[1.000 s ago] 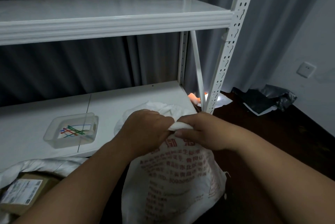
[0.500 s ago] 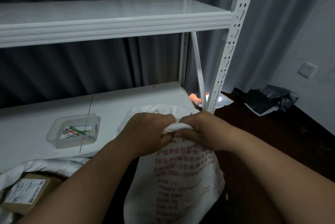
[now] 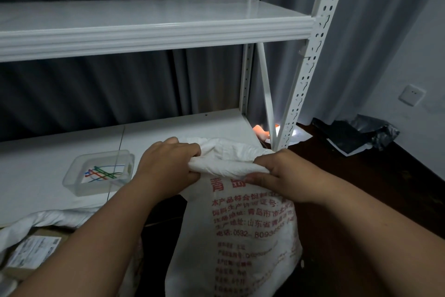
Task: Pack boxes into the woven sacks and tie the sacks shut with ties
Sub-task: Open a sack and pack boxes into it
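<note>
Sack [image 3: 240, 224], white woven, red print: I grip its bunched neck, left hand [image 3: 168, 166] and right hand [image 3: 286, 176], fingers curled tight. Ties [image 3: 101, 172] in clear tray [image 3: 77, 186] on shelf [image 3: 36, 164].

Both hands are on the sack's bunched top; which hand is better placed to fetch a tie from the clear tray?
Left, probably. The left hand grips the sack on the side nearest the tray of ties. The right hand grips the far side and would have to cross over.
</note>
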